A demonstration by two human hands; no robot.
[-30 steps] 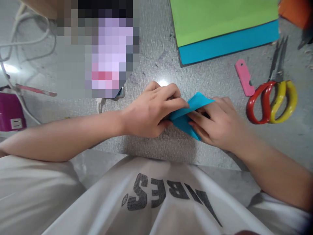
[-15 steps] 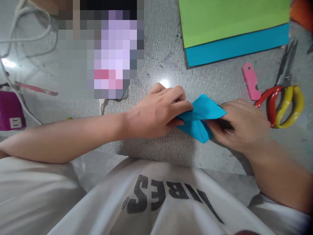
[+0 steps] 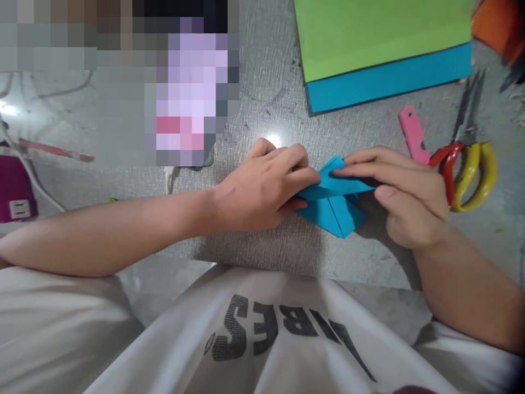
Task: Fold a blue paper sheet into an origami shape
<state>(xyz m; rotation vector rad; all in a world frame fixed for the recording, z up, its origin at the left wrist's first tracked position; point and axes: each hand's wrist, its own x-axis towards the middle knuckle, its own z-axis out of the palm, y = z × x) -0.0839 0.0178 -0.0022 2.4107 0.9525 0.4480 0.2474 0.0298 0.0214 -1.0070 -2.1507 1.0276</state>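
A folded piece of blue paper (image 3: pixel 342 210) with creases and pointed flaps is between my two hands over the table. My left hand (image 3: pixel 273 183) is closed on its left corner, thumb below and fingers above. From the right, my right hand (image 3: pixel 410 191) reaches over with its fingers stretched out, their tips resting on the upper flap. Its thumb lies beside the flap's right point; whether it touches is hard to tell. Parts of the paper's left end are hidden under my left fingers.
Green paper (image 3: pixel 381 38) lies on a blue sheet (image 3: pixel 389 79) at the back right. Scissors (image 3: pixel 478 175) with red and yellow handles and a pink folding cutter (image 3: pixel 413 134) lie beyond my right hand. At left are a purple power socket (image 3: pixel 16 186) and a white cable plug (image 3: pixel 169 174).
My right hand has come out from the paper's right side and its fingers now lie stretched over the upper flap. The lower flap shows more widely. My left hand keeps its hold.
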